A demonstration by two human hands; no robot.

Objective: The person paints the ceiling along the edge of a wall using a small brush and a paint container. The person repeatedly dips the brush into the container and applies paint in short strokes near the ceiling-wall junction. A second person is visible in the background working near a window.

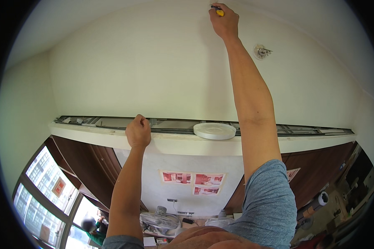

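My right arm stretches up to the pale surface overhead. At its top, my right hand [225, 23] is closed around a small tool with a yellow-and-black handle [220, 13]; its working end is hidden, so I cannot tell its exact kind. Below and to the right of that hand, a small round fitting [260, 52] with a metal piece sticking out sits on the same surface. My left hand [138, 132] is a fist at the white ledge [174, 140]; whether something is inside it I cannot make out. A round white lamp cover [214, 130] lies on the ledge between my arms.
Dark metal strips [299, 130] run in the gap behind the ledge. Below are dark wooden cabinets [85, 155], a wall with red-and-white pictures [193, 180] and a standing fan [160, 219]. A person in green [96, 235] is by the windows [45, 195] at lower left.
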